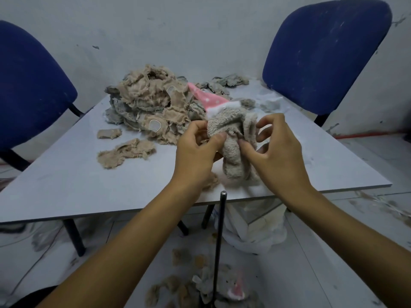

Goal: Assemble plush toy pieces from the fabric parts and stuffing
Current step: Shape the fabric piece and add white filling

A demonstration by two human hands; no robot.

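Far left on the table we list a heap of beige fabric pieces. At centre, our left hand and right hand pinch the beige plush toy, pink-hatted, held above the table's near edge. Near, a metal rod stands upright.

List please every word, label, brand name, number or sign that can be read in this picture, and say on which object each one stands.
None: no readable text shows in this view.
The plush piece held by the left hand and right hand shows no tag or print.
The pink hat bears only white dots, no letters.
The fabric pile, table and blue chairs carry no label or sign.
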